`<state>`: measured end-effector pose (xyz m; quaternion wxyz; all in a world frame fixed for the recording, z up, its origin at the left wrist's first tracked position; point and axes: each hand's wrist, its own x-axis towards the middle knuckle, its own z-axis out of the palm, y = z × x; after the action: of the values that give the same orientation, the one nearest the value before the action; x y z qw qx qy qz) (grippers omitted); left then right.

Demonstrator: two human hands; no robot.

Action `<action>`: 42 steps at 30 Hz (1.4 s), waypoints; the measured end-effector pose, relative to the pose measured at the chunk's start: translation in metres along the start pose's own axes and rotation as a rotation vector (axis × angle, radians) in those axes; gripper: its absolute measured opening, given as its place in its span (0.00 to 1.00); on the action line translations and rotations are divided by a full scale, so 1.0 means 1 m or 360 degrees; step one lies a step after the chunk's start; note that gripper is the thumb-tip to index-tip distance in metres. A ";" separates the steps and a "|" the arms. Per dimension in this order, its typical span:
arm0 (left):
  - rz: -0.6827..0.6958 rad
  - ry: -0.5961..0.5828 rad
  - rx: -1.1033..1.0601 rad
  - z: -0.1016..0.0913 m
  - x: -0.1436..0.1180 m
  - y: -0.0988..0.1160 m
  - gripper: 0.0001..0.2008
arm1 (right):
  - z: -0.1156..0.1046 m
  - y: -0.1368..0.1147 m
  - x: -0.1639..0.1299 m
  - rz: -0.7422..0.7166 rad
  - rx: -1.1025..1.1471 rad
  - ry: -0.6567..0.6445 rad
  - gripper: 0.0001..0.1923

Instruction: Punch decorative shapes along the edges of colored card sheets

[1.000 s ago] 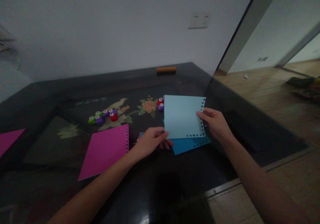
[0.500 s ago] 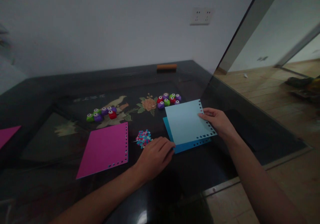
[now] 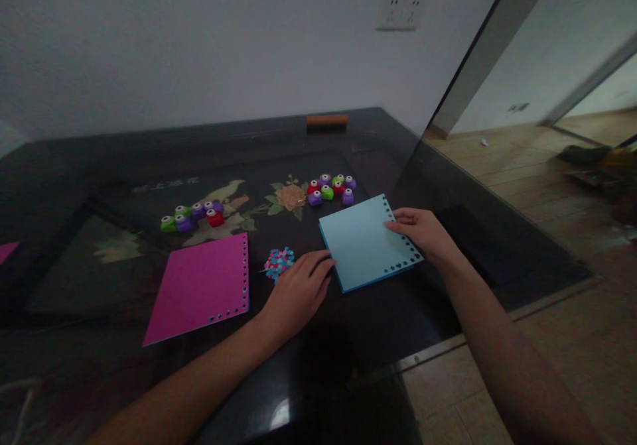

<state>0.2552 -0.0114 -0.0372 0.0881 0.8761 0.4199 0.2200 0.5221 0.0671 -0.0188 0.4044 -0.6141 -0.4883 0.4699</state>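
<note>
Pale blue sheet squared up between two hands

Pale blue paper (image 3: 365, 243) lies flat on the dark glossy worktop (image 3: 398, 319), stacked on a darker blue sheet (image 3: 365, 283) that shows only as a thin strip along its 6 and 9 o'clock edges. Small punched shapes run along its 3 o'clock and 6 o'clock borders. The right hand (image 3: 423, 233) rests at the sheet's 3 o'clock edge, fingers (image 3: 398, 223) lying loosely together on the punched border, pressing rather than gripping. The left hand (image 3: 298, 289) lies palm down at the sheet's 8 o'clock corner, its fingers slightly spread, the tips touching the paper's edge. Both forearms reach in from 6 o'clock, the right one crossing the worktop's near edge.

Bare worktop lies open at 6 o'clock of the stack up to the rim. A small heap of confetti (image 3: 279, 262) sits just beside the left hand at its 11 o'clock. At 9 o'clock, well apart, lies a magenta sheet (image 3: 202, 286) with a punched border. A cluster of little punches (image 3: 331, 188) stands near the stack at 12 o'clock, and a second cluster (image 3: 192, 214) at 10 o'clock.
</note>
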 end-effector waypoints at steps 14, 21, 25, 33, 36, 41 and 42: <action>0.0035 -0.0028 0.0071 0.001 0.001 0.002 0.16 | 0.001 0.000 0.000 -0.0018 -0.0092 -0.0004 0.13; 0.0115 -0.0028 0.0145 0.005 -0.001 -0.001 0.17 | 0.001 0.001 0.000 -0.0010 -0.0064 -0.0021 0.12; 0.0158 -0.0023 0.0175 0.005 -0.001 -0.002 0.16 | 0.001 0.001 0.001 -0.0040 -0.0109 -0.0034 0.12; 0.0171 -0.0011 0.0187 0.007 -0.001 -0.003 0.16 | -0.003 0.003 0.003 -0.0259 -0.0503 0.0117 0.16; 0.0174 -0.0026 0.0203 0.006 -0.001 -0.002 0.17 | -0.006 0.003 0.004 -0.0310 -0.0692 0.0195 0.16; 0.0175 -0.0071 0.0220 0.003 0.000 -0.001 0.18 | -0.006 0.005 0.006 -0.0290 -0.0963 0.0198 0.10; 0.0174 -0.0078 0.0223 0.002 0.000 0.000 0.18 | -0.006 0.005 0.006 -0.0287 -0.0992 0.0199 0.09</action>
<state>0.2561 -0.0111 -0.0394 0.0246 0.9069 0.3834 0.1731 0.5296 0.0720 -0.0237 0.2660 -0.6904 -0.6352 0.2215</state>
